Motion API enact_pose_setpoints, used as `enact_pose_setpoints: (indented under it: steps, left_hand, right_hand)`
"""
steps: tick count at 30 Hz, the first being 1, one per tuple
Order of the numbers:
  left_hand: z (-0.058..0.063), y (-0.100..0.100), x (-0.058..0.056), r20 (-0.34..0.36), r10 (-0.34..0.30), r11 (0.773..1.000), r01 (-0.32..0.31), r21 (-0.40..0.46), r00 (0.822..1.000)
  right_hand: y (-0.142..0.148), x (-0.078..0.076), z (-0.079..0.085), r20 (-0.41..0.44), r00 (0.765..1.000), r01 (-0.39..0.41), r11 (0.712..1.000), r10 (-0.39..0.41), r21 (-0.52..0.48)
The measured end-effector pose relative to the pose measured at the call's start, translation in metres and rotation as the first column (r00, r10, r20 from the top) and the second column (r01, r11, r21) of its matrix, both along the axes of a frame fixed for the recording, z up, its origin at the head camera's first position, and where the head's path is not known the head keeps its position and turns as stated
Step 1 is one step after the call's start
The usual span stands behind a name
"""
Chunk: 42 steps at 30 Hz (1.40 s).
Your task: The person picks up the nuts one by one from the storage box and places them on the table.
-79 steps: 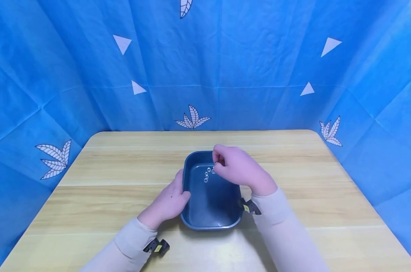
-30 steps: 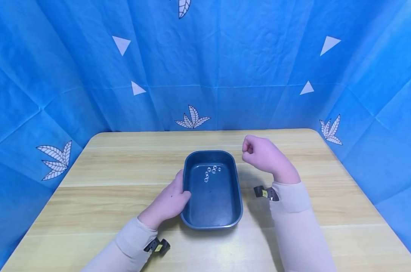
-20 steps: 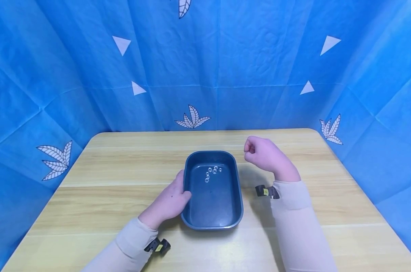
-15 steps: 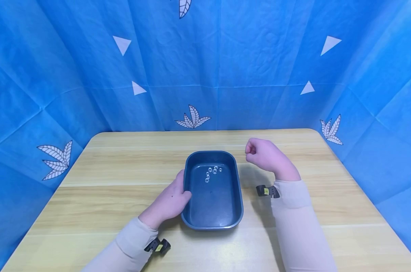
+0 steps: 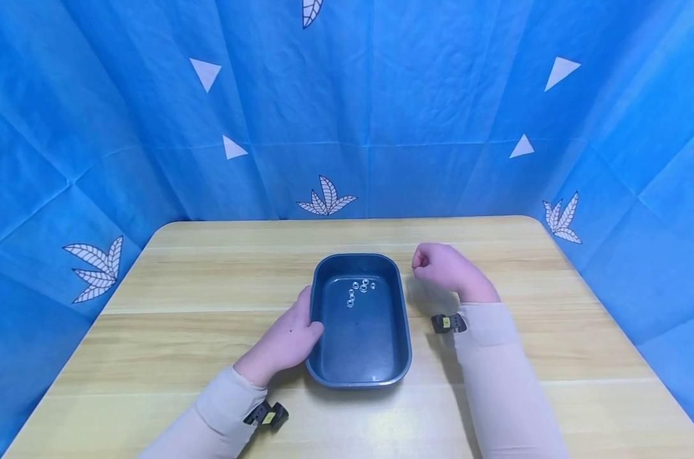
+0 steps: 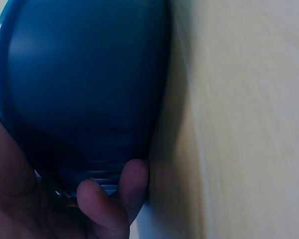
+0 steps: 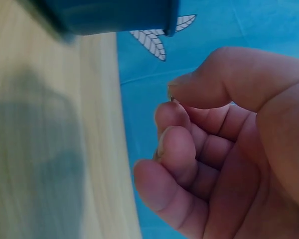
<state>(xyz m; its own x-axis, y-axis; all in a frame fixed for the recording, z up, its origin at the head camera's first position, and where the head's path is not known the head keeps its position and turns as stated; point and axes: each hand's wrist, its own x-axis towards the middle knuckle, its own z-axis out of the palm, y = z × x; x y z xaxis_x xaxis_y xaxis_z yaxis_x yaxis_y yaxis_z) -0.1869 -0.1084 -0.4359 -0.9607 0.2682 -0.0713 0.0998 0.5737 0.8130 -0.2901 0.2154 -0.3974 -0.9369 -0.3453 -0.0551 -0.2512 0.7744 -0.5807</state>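
A dark blue rectangular tray point(image 5: 358, 344) with raised sides sits at the middle of the table. Several small shiny metal nuts point(image 5: 363, 288) lie loose inside, toward its far end. My left hand point(image 5: 284, 335) grips the tray's left side, thumb over the rim; its fingers curl against the outer wall point(image 6: 89, 89) in the left wrist view. To the right of the tray, above the table, my right hand point(image 5: 447, 271) has thumb and index fingertip together. Between them a tiny metal piece point(image 7: 172, 99) barely shows in the right wrist view, mostly hidden by the fingertips.
The light wooden table point(image 5: 209, 268) has rounded far corners. A blue curtain point(image 5: 439, 127) with white leaves and triangles hangs behind it and along both sides. Each wrist wears a black strap-on camera, such as the right one point(image 5: 447, 323).
My right hand has moved from over the tray out to its right, rising, then dropping slightly nearer. More nuts in the tray are now visible. The left hand and tray stay put.
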Motion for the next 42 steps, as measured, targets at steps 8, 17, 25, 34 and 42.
enact_pose_setpoints:
  steps: [8,17,25,34,42]
  left_hand:
    - [0.001,0.0,0.001,-0.004,0.002,1.0,-0.002,-0.007,1.0]
    - [0.0,0.0,0.002,-0.006,-0.005,1.0,0.005,0.009,1.0]
    - [-0.001,0.001,0.001,-0.001,0.004,1.0,-0.004,0.0,1.0]
    - [-0.002,0.0,0.003,-0.002,0.013,1.0,-0.013,-0.004,1.0]
    - [0.0,0.001,0.003,0.006,0.012,1.0,-0.012,0.01,1.0]
  right_hand:
    - [-0.002,-0.003,-0.013,0.032,0.999,0.011,1.0,-0.011,0.018]
    - [-0.008,-0.004,-0.026,0.067,0.998,-0.025,0.996,0.02,0.088]
    - [-0.007,-0.005,-0.03,0.083,0.996,-0.027,0.994,0.019,0.105]
    - [-0.009,-0.008,-0.037,0.086,0.996,-0.017,0.993,0.007,0.114]
    - [-0.009,-0.008,-0.038,0.085,0.996,-0.014,0.993,0.004,0.114]
